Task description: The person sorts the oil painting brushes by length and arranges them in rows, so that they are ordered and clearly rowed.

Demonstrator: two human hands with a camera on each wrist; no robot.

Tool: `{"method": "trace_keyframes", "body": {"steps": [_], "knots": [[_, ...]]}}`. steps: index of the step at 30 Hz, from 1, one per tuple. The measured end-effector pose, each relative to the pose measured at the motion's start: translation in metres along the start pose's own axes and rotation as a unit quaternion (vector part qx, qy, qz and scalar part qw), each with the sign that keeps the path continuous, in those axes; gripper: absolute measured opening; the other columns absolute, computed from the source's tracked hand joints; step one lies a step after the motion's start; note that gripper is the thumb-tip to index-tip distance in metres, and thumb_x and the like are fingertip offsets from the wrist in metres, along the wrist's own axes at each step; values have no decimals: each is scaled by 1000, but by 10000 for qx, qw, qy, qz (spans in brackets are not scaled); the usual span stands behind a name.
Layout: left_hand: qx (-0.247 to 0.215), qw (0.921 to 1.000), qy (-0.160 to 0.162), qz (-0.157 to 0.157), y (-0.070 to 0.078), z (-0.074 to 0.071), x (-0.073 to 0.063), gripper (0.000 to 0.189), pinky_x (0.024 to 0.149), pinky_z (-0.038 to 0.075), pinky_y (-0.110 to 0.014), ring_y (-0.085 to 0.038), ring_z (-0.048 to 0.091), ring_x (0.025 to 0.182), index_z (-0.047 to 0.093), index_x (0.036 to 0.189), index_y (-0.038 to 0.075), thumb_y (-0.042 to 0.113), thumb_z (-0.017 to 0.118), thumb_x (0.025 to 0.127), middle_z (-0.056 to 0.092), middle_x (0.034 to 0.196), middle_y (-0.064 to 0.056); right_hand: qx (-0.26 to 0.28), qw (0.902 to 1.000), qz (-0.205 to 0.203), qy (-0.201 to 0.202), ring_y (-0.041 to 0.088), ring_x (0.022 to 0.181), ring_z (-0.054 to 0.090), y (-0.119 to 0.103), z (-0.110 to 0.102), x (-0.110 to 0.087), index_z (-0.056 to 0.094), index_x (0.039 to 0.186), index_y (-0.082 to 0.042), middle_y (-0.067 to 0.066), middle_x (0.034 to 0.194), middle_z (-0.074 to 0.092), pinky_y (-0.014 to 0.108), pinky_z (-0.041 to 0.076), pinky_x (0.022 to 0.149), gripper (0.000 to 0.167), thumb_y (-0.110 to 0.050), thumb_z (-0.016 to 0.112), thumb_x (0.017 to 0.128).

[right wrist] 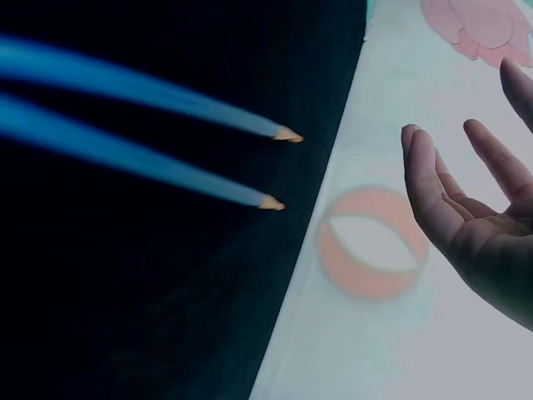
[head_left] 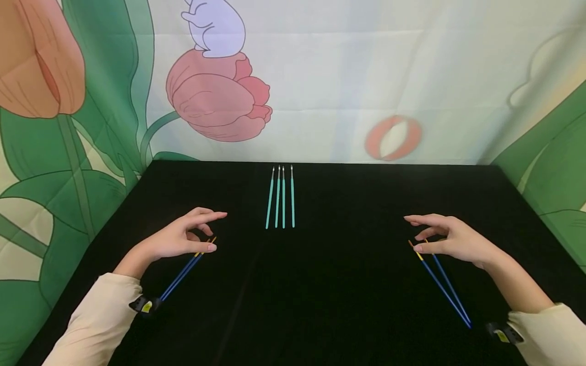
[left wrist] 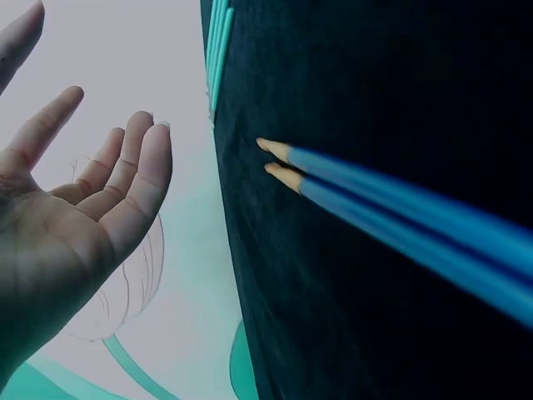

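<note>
Four teal brushes (head_left: 283, 198), side by side, toward far edge of black tabletop (head_left: 320, 284).
Left blue pair (left wrist: 400, 188): near left hand (head_left: 178, 239). Right blue pair (right wrist: 191, 102): near right hand (head_left: 453, 239). Both hands: fingers apart, nothing held. Judged best grip: light pinch at mid-handle, each pair aligned, tips untouched.

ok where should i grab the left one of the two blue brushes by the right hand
Probably pinch the left blue brush on its slim handle, just behind the yellow band, coming from above and slightly left: the right blue brush spreads away there, while the handle ends nearly meet.
</note>
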State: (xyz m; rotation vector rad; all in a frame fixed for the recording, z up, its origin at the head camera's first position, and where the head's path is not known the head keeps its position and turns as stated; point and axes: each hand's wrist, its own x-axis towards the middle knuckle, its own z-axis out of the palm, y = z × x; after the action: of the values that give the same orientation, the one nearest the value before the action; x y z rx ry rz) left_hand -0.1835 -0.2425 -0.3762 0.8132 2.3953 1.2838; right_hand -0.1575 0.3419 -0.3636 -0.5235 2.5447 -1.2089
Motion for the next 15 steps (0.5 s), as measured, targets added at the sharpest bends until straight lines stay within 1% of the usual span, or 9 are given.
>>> {"method": "trace_keyframes", "body": {"steps": [2, 5, 8, 13, 15], "knots": [[39, 10000, 32, -67, -2, -2, -5, 67, 76, 58, -31, -37, 56, 113, 45, 152, -10, 3, 76, 94, 39, 145, -30, -51, 10000, 47, 42, 10, 111, 65, 4, 0, -3, 50, 150, 8, 37, 148, 49, 29, 56, 85, 60, -6, 74, 98], [230, 9996, 104, -130, -6, -6, -13, 68, 77, 57, -31, -33, 56, 111, 46, 152, -9, 3, 77, 93, 40, 144, -30, -110, 9999, 77, 86, 15, 110, 65, 8, 1, -7, 51, 149, 9, 38, 146, 50, 29, 56, 85, 59, -6, 74, 97], [338, 9992, 172, -137, -9, -8, -18, 67, 79, 57, -31, -32, 56, 110, 47, 151, -8, 4, 78, 93, 41, 144, -29, -197, 9997, 92, 142, 19, 109, 65, 12, 1, -10, 51, 149, 9, 37, 145, 50, 29, 56, 85, 60, -7, 75, 96], [312, 9992, 200, -118, -15, -9, -24, 64, 81, 57, -30, -34, 55, 113, 49, 149, -8, 4, 77, 93, 41, 143, -28, -266, 9991, 246, 232, 12, 104, 66, 21, 1, -16, 53, 148, 9, 37, 142, 50, 30, 56, 82, 61, -8, 77, 95], [305, 9993, 170, -147, -18, -9, -27, 62, 82, 57, -31, -37, 54, 115, 50, 148, -9, 5, 77, 94, 41, 144, -28, -262, 9989, 315, 220, 12, 103, 66, 25, 2, -19, 52, 148, 10, 37, 141, 50, 30, 56, 81, 61, -8, 76, 95]]}}
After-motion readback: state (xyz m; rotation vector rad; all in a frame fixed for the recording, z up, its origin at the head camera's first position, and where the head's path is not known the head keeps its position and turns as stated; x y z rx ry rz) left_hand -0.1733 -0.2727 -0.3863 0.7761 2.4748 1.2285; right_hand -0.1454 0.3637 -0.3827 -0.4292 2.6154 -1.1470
